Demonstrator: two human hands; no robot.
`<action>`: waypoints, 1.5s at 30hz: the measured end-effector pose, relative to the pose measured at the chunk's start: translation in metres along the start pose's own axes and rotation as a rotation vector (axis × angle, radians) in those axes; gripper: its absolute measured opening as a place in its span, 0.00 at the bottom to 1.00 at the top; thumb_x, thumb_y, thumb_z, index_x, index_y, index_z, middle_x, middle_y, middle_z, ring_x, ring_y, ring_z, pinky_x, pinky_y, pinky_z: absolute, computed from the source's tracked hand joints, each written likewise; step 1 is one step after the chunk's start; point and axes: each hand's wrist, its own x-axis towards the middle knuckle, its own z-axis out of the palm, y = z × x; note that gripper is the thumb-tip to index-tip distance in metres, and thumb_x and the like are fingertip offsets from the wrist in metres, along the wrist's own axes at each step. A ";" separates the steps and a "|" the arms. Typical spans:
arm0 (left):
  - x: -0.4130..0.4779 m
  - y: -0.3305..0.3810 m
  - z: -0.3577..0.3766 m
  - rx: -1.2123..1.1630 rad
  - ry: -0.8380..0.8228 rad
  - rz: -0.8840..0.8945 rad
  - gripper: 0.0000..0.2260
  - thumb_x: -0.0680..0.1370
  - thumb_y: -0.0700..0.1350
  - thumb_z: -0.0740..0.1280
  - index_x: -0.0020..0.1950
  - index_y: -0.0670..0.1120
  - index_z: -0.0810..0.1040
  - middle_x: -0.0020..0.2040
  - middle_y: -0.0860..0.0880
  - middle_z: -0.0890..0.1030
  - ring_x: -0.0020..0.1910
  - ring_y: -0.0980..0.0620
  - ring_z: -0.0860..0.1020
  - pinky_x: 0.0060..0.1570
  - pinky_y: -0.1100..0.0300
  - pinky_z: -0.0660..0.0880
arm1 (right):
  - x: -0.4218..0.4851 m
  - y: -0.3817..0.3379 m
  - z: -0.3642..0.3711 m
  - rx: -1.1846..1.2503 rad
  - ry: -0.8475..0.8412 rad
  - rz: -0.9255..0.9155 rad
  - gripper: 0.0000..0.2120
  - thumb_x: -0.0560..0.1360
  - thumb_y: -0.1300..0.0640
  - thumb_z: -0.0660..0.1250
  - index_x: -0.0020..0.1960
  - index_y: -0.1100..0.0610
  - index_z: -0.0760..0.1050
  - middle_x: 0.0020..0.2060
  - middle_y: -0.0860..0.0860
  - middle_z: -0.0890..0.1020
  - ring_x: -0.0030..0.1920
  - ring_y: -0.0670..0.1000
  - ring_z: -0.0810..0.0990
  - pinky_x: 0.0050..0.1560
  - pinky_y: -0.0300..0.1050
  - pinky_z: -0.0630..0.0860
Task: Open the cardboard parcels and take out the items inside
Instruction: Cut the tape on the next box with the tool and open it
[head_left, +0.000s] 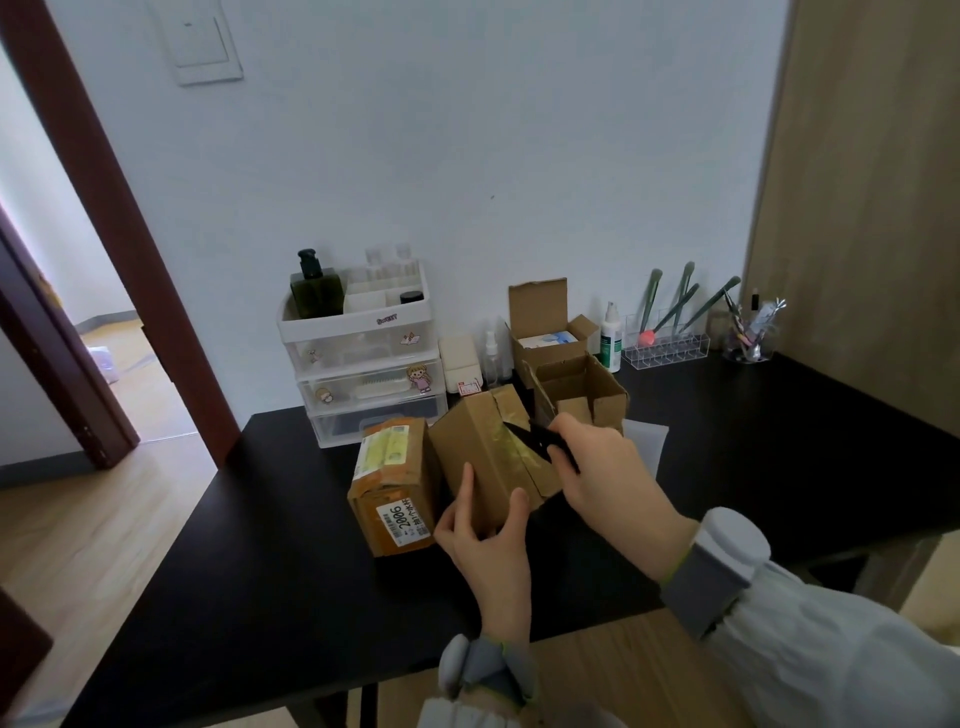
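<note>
Our left hand (485, 540) reaches forward and grips the near end of the tilted cardboard parcel (493, 457), thumb and fingers curled round it. Our right hand (602, 473) pinches a black knife (535, 439), its tip on the taped seam just ahead.

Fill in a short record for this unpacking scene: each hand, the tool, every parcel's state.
Left hand: grips near end of plain parcel
Right hand: holds black cutter, blade on that parcel's taped seam
Labelled parcel: taped shut, on black table
Nearer open box: flaps up, behind plain parcel
Farther open box: white and blue item inside
</note>
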 end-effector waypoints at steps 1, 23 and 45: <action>0.000 0.000 0.001 -0.008 0.001 0.002 0.26 0.69 0.47 0.75 0.53 0.75 0.69 0.57 0.59 0.62 0.61 0.55 0.64 0.55 0.62 0.67 | 0.001 0.000 0.001 -0.005 0.000 -0.004 0.08 0.79 0.57 0.60 0.58 0.56 0.72 0.50 0.52 0.82 0.49 0.49 0.81 0.48 0.40 0.76; 0.010 -0.009 0.000 -0.038 0.058 -0.021 0.24 0.69 0.48 0.75 0.53 0.74 0.70 0.53 0.66 0.60 0.60 0.54 0.66 0.65 0.53 0.67 | -0.003 -0.002 -0.006 -0.006 -0.062 0.017 0.10 0.79 0.58 0.60 0.59 0.56 0.71 0.52 0.54 0.81 0.50 0.52 0.80 0.49 0.43 0.78; 0.008 -0.011 -0.006 0.064 -0.090 0.031 0.37 0.71 0.50 0.74 0.71 0.69 0.55 0.66 0.60 0.59 0.65 0.58 0.61 0.58 0.62 0.63 | -0.001 0.009 0.004 0.007 0.076 -0.015 0.12 0.80 0.55 0.58 0.62 0.55 0.71 0.49 0.51 0.82 0.48 0.49 0.81 0.48 0.39 0.75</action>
